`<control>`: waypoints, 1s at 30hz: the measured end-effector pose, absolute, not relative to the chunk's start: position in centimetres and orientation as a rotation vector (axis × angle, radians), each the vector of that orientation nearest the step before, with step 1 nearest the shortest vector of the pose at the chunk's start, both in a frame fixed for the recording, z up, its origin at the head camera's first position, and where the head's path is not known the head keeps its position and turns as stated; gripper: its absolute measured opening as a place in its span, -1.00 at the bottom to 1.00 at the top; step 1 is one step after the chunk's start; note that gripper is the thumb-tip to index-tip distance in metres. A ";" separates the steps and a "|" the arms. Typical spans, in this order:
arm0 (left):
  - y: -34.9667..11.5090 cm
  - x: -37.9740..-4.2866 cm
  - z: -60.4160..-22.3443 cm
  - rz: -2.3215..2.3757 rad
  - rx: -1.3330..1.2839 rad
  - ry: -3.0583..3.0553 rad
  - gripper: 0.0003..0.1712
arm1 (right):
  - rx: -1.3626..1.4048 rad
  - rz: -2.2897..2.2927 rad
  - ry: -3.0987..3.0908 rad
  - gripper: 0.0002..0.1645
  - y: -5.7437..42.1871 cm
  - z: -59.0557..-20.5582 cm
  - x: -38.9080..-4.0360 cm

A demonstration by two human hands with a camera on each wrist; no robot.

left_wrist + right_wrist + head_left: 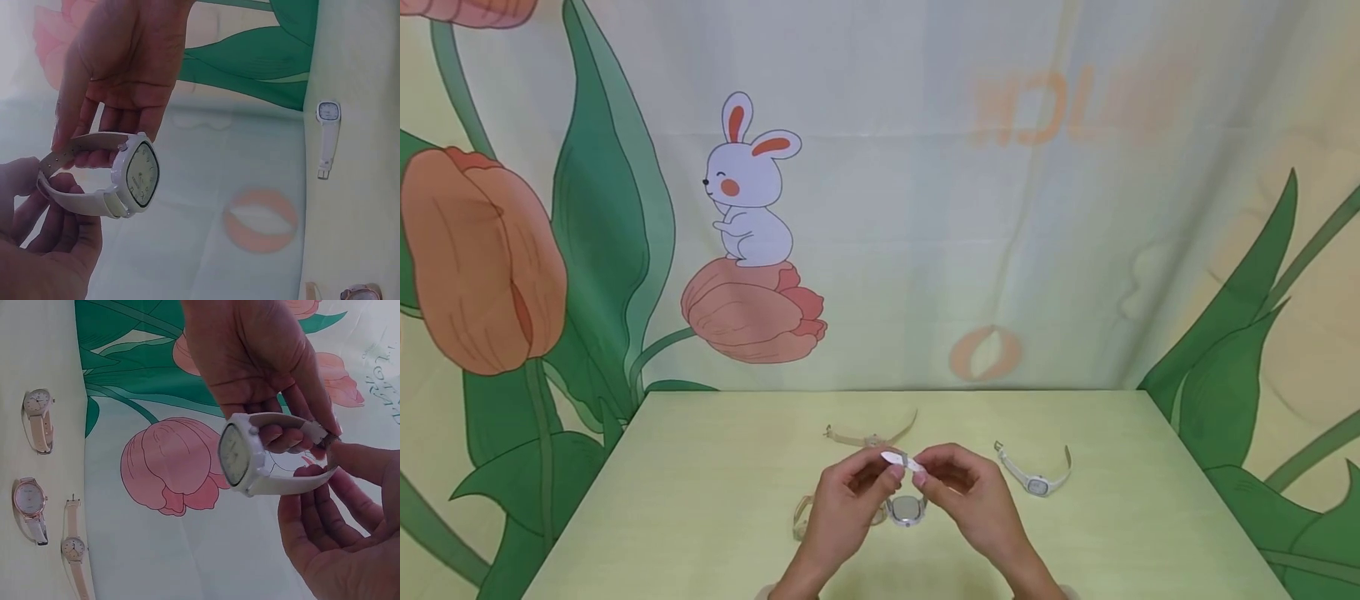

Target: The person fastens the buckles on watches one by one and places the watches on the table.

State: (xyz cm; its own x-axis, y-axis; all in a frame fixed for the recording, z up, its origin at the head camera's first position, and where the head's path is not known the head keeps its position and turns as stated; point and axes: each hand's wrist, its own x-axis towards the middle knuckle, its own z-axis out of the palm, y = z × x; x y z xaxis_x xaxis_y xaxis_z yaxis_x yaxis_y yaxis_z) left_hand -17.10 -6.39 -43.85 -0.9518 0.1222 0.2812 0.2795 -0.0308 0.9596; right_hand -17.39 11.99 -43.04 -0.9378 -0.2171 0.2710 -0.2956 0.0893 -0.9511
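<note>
A white wristwatch (142, 175) with a rounded-square face is held up in front of me by both hands. Its strap (290, 485) bends into a loop, and the two ends meet between the fingertips. My left hand (847, 504) pinches one strap end between thumb and fingers. On the other side my right hand (976, 493) pinches the strap close by, thumb nearest me. Row of holes shows along one strap end in the left wrist view. The watch face (907, 510) hangs below the fingers in the head view.
Another white watch (1037, 485) lies on the table (1135, 542) to the right. A beige-strapped watch (872, 440) lies behind the hands. Two more, one beige (37, 403) and one rose-gold-rimmed (30, 500), lie at the left. A printed curtain (887, 250) hangs behind the table.
</note>
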 end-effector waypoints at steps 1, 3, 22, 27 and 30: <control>-6.4 -17.1 -43.8 -2.134 -0.442 -2.089 -0.79 | 0.560 2.018 -2.268 -0.75 12.0 -43.1 -17.4; -6.4 -17.1 -43.7 -2.140 -0.448 -2.050 -0.81 | 0.602 2.036 -2.260 -0.70 12.0 -43.3 -17.5; -6.9 -17.2 -43.6 -2.202 -0.394 -2.015 -0.77 | 0.679 2.024 -2.190 -0.78 12.3 -43.9 -17.4; -6.7 -17.2 -43.9 -2.237 -0.488 -1.995 -0.77 | 0.703 2.008 -2.161 -0.79 12.1 -43.7 -17.4; -6.6 -17.1 -44.0 -2.235 -0.526 -1.994 -0.77 | 0.743 1.983 -2.132 -0.79 12.0 -43.6 -17.4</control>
State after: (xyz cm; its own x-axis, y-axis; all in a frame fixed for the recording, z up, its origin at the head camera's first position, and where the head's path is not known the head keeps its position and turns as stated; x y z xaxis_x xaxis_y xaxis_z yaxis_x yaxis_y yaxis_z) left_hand -17.15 -6.60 -44.04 -0.9352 0.1525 0.3195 0.3001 -0.1373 0.9440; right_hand -17.41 12.04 -43.64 -0.8689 -0.2594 0.4216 -0.4393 0.0114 -0.8983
